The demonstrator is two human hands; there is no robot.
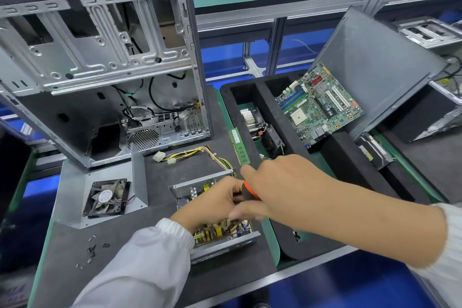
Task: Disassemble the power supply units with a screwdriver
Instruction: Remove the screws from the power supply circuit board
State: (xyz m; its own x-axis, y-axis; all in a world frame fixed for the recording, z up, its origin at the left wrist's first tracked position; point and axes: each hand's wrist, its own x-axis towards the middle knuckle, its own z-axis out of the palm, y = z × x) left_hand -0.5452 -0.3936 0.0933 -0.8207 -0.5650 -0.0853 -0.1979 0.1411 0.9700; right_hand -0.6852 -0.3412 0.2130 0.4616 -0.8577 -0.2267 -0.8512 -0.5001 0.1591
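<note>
On the dark mat before the empty computer case (105, 62): opened power supply unit (220, 230), circuit board exposed. Right hand (272, 190) gripping orange-handled screwdriver (250, 191) above it; left hand (212, 205) curled around the shaft.

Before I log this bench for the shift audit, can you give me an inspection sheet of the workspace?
Surface: dark foam mat over a green bench.
Job's things: opened power supply unit, circuit board exposed; removed cover with fan beside it; orange-handled screwdriver.
Clutter: loose screws; RAM stick; motherboard and heatsink in the foam tray.
Hands: left hand over the unit, at the screwdriver; right hand grips the screwdriver.
Cables: supply's wire harness lying loose on the mat.
Surroundings: empty computer case; case side panel.
</note>
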